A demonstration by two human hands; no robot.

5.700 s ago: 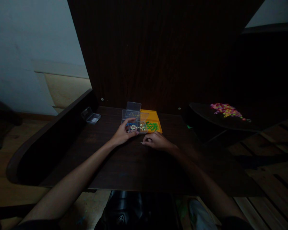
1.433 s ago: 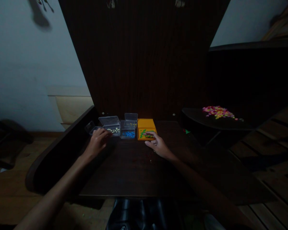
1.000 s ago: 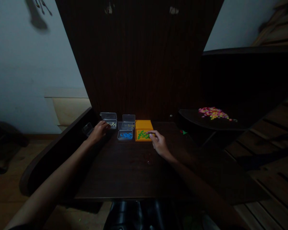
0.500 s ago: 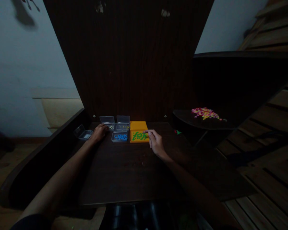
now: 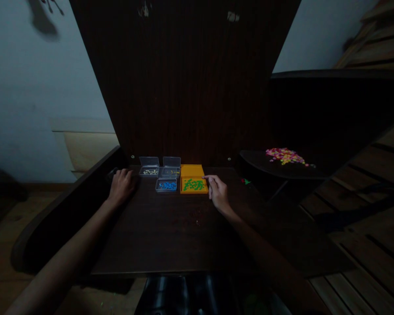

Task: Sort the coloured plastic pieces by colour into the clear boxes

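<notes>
My left hand (image 5: 121, 186) lies at the left edge of the dark table (image 5: 170, 236), fingers curled down over a small clear case that it almost hides. My right hand (image 5: 218, 193) rests by the right side of an orange box (image 5: 193, 183) of green pieces, index finger stretched out and touching its rim, nothing held. Left of the orange box sits a clear box of blue pieces (image 5: 166, 185). Behind that box stand two more open clear boxes, one with pale yellow pieces (image 5: 149, 169) and one nearly bare (image 5: 171, 169).
A heap of pink and yellow pieces (image 5: 284, 155) lies on a dark round side surface to the right. One green piece (image 5: 246, 180) sits near the table's right edge. A dark wooden panel rises behind the boxes. A raised dark rim (image 5: 68, 205) borders the left side.
My left hand let go of the box of pale yellow pieces at the back and slid left onto the small clear case. My right hand has stayed beside the orange box.
</notes>
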